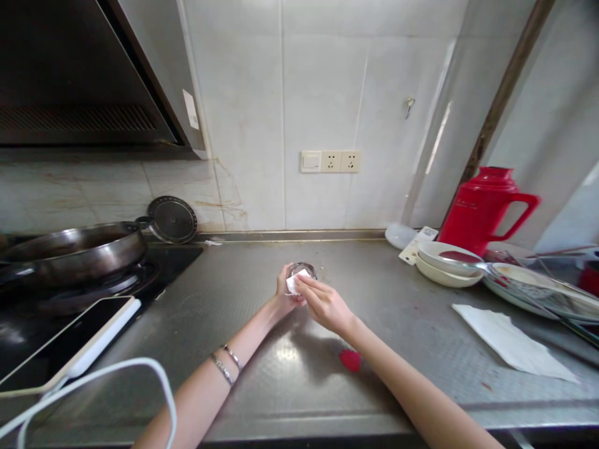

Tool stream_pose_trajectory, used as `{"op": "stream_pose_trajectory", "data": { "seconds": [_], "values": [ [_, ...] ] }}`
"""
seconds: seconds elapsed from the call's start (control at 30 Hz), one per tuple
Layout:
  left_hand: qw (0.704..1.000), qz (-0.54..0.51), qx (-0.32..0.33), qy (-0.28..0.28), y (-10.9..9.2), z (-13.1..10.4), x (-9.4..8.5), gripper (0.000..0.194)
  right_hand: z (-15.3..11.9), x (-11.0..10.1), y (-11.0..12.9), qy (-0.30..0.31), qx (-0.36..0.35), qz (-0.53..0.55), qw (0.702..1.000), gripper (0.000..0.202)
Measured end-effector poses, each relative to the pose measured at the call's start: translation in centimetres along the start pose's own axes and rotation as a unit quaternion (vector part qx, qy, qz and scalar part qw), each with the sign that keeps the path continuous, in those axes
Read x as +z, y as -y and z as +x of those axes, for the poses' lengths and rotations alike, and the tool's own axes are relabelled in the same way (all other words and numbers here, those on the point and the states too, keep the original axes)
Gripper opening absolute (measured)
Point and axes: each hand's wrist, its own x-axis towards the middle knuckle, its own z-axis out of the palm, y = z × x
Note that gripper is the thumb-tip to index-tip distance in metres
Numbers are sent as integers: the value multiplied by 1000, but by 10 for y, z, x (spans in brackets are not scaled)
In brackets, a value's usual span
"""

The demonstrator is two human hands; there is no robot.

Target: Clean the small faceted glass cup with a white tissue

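Observation:
At the middle of the steel counter, my left hand (283, 288) is wrapped round a small round glass container (309, 268) with a dark-looking rim. My right hand (322, 302) pinches a folded white tissue (296, 282) and presses it at the container's mouth. Most of the container's body is hidden behind my fingers. Close to my right forearm lies a small red object (350, 360), whose kind I cannot make out.
Left, a metal pan (79, 255) sits on the black stove, with a phone (70, 343) and white cable (140, 362) before it. Right stand a red thermos jug (482, 212), stacked bowls (447, 274), plates with utensils (538, 290) and a white paper sheet (512, 343).

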Motion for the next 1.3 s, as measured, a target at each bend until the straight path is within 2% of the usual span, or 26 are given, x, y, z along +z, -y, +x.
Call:
{"op": "stream_pose_trajectory", "data": {
  "seconds": [0.17,0.33,0.57,0.63,0.7,0.8,0.9,1.0,1.07,1.2,1.3],
  "values": [
    [1000,-22,-16,-4,-2,1,-1,45,0,-2,-4,11,-3,-2,1000,41],
    [999,-13,-27,35,-4,-1,6,52,-7,-11,-18,-2,34,-25,999,45],
    [995,-84,38,-43,0,0,1,39,-2,0,6,7,-17,15,1000,36],
    [994,-86,43,-41,-1,2,-1,39,-2,-1,4,13,-26,22,999,35],
    [998,-62,24,-10,-3,4,-3,42,-4,-6,-4,13,-27,22,999,38],
    [998,-5,-21,56,-5,6,-5,51,-9,-14,-19,7,-3,25,1000,42],
    [995,43,-41,81,-5,6,-6,58,-12,-12,-25,-20,67,58,996,38],
    [992,97,-47,65,-1,8,-4,61,-11,-3,-23,-90,186,91,974,29],
    [990,124,-44,46,2,9,-3,60,-9,3,-20,-114,234,102,960,25],
    [987,151,-48,27,6,10,2,59,-9,3,-22,-106,227,100,963,26],
    [991,122,-47,12,6,5,8,58,-13,1,-27,-99,229,76,965,27]
  ]
}}
